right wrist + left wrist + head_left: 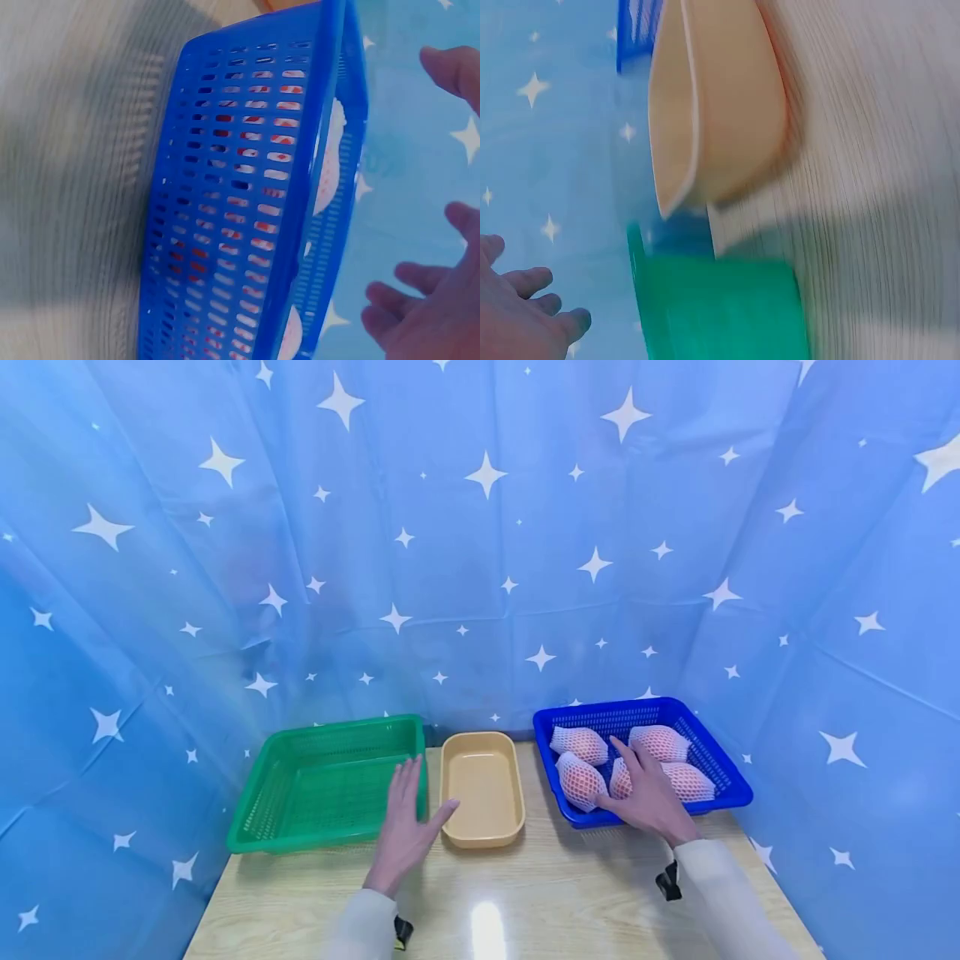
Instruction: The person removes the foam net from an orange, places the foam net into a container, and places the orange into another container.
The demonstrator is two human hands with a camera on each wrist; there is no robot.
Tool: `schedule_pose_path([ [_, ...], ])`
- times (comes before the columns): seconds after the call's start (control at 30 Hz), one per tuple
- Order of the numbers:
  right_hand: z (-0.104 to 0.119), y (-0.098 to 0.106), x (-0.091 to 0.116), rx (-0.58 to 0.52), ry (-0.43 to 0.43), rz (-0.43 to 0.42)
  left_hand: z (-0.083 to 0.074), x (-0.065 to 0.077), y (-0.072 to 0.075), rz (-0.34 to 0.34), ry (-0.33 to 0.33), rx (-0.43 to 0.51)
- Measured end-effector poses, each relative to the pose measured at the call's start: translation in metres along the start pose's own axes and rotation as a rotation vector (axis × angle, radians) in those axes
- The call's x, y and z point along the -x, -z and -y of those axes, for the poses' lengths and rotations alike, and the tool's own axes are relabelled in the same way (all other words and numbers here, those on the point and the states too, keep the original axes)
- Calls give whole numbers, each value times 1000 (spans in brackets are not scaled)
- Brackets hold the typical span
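Note:
My right hand hovers over the blue basket, fingers spread, nothing in its grasp. Inside that basket lie several reddish, fruit-like pieces in white foam nets, one at the near left, another at the back right. The hand partly covers the front ones. From the right wrist view, the fingers appear above the rim of the basket. My left hand is held with fingers extended and thumb apart, between the green basket and the beige tray; it holds nothing.
The green basket is on the left, the beige tray in the middle and the blue basket on the right of a light wooden table. Behind and at both sides hangs a blue curtain with white stars.

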State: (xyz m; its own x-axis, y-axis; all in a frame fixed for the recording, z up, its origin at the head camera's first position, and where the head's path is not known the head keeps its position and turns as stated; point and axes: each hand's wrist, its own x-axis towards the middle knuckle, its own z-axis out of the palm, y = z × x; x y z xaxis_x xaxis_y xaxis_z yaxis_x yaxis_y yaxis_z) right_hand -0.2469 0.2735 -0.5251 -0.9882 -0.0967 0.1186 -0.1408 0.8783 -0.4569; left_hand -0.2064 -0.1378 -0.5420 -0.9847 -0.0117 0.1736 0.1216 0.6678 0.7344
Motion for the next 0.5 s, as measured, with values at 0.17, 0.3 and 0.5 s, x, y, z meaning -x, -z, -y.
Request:
schedule_pose_path([
  [0.17,4,-3,-13,-4,-38,78,-21,-6,-26,47,14,141],
  [0.3,5,-5,-22,-23,-57,126,-39,-11,-47,105,12,219],
  [0.5,6,-6,-35,-17,-56,194,-59,-17,-82,191,-15,301],
])
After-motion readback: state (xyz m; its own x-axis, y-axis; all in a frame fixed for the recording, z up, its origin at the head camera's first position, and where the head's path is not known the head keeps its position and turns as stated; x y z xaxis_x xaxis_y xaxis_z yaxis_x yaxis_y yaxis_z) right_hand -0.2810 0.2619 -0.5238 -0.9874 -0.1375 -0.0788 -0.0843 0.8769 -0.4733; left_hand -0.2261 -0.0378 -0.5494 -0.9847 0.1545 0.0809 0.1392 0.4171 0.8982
